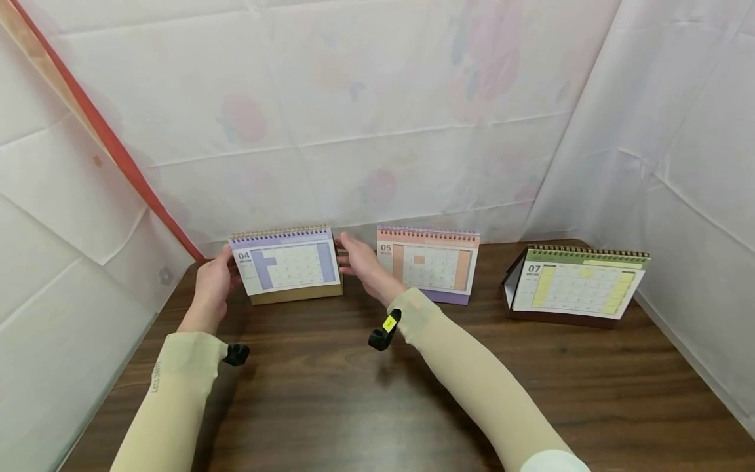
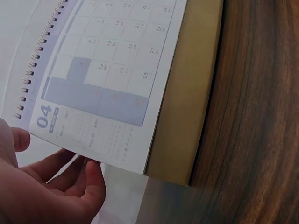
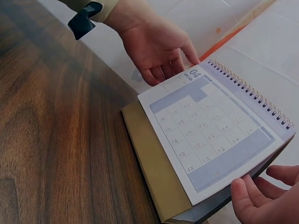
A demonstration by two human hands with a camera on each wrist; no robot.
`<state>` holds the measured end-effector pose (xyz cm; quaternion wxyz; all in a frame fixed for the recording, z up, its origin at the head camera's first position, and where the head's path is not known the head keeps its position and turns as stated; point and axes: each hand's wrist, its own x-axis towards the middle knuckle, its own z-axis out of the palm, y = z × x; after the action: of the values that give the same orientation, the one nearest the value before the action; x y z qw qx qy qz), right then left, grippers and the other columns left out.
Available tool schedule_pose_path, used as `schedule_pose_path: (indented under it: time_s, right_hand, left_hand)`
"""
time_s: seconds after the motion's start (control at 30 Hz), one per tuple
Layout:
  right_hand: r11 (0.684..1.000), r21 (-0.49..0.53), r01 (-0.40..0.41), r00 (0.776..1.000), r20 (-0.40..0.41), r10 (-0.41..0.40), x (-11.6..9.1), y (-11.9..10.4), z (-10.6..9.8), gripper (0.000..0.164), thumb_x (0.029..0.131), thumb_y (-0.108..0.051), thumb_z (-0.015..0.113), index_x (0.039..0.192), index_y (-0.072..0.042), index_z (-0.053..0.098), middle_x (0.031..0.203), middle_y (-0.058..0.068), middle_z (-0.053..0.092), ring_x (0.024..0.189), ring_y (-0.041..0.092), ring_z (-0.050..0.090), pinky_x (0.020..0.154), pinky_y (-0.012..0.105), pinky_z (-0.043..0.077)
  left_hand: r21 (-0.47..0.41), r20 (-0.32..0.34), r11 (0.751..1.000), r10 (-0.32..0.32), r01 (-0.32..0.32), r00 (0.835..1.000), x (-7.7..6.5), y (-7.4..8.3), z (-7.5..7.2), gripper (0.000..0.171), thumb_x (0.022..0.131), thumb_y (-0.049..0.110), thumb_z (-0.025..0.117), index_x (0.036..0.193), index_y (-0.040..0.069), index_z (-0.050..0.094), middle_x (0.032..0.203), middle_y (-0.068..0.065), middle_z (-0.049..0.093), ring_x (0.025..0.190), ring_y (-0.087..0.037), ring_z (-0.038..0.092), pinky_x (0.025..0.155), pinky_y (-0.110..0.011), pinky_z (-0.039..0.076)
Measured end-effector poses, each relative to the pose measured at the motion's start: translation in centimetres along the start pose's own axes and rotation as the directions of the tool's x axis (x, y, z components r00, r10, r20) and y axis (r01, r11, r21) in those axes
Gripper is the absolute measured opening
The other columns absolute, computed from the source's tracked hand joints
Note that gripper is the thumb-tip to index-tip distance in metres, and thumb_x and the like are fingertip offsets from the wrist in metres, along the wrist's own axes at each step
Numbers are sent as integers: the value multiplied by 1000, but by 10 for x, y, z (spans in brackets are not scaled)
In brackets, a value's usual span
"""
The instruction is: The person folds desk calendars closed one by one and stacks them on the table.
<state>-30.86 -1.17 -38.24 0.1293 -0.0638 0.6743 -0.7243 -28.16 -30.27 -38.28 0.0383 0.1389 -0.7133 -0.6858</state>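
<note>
A desk calendar with a purple 04 page (image 1: 289,262) and a gold base stands upright on the table at the back left. My left hand (image 1: 212,285) is at its left side, with loosely bent fingers (image 2: 93,186) by the edge; the thumb is near the top left corner. At the opposite side is my right hand (image 1: 366,265), its fingertips (image 3: 240,191) at or very close to the right edge. Whether either hand bears on the calendar is hard to tell. The back of the calendar is hidden in the head view.
Right of my right hand stands a calendar with an orange 05 page (image 1: 436,262), partly behind that hand. Farther right is a green and yellow 07 calendar (image 1: 580,285), angled. White cloth (image 1: 354,164) hangs behind the brown wooden table (image 1: 318,393).
</note>
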Motion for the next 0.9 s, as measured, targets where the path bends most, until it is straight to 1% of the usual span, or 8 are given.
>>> schedule_pose_path:
  time_s: [0.13, 0.3, 0.43, 0.57, 0.77, 0.83, 0.9]
  right_hand:
    - [1000, -4, -1, 1000, -5, 1, 0, -1, 0, 58, 108, -44, 36, 149, -4, 44, 153, 15, 40, 127, 33, 51, 105, 50, 41]
    - [1000, -8, -10, 1000, 1, 10, 0, 0, -1, 56, 108, -44, 36, 149, -6, 45, 153, 13, 41, 127, 32, 51, 104, 50, 42]
    - [1000, -19, -12, 1000, 4, 12, 0, 2, -1, 56, 108, -45, 36, 149, -8, 46, 153, 11, 42, 128, 31, 51, 104, 50, 42]
    - [1000, -25, -16, 1000, 0, 16, -1, 1, 0, 56, 108, -45, 37, 151, -10, 43, 155, 10, 40, 128, 32, 51, 104, 48, 42]
    - [1000, -24, -15, 1000, -8, 15, -1, -1, 0, 55, 107, -45, 38, 152, -13, 42, 156, 11, 38, 125, 32, 51, 104, 49, 42]
    - [999, -28, -17, 1000, -5, 17, -2, -1, 1, 55, 108, -45, 37, 153, -14, 41, 157, 10, 37, 126, 31, 51, 105, 48, 42]
    - [999, -44, -19, 1000, -4, 19, -2, -2, 2, 55, 108, -46, 36, 153, -15, 40, 156, 9, 38, 127, 31, 49, 106, 47, 40]
  left_hand:
    - [39, -1, 999, 5, -5, 1000, 0, 2, 2, 67, 100, 61, 36, 142, 12, 53, 114, 4, 60, 99, -12, 54, 86, -27, 41]
    - [52, 3, 999, 0, 0, 1000, 0, 3, 4, 66, 100, 63, 33, 139, 14, 52, 113, 3, 59, 98, -13, 53, 89, -31, 37]
    - [50, 13, 999, -8, 8, 1000, 0, 4, 4, 69, 100, 64, 30, 144, 14, 48, 112, 5, 57, 99, -13, 52, 90, -32, 34]
    - [65, 28, 998, -4, 2, 1000, 0, 5, 5, 72, 101, 64, 27, 149, 13, 44, 110, 7, 58, 99, -13, 51, 93, -34, 33]
    - [93, 33, 996, 7, -10, 999, -1, 8, 7, 70, 100, 66, 23, 140, 13, 47, 108, 5, 55, 99, -12, 48, 93, -33, 32]
    - [100, 26, 995, 5, -7, 1000, -2, 9, 8, 72, 99, 67, 22, 141, 13, 46, 112, 3, 54, 103, -14, 47, 97, -35, 31]
    - [102, 19, 995, 3, -5, 1000, -2, 10, 8, 76, 98, 69, 21, 145, 14, 43, 121, -1, 52, 111, -18, 45, 105, -40, 27]
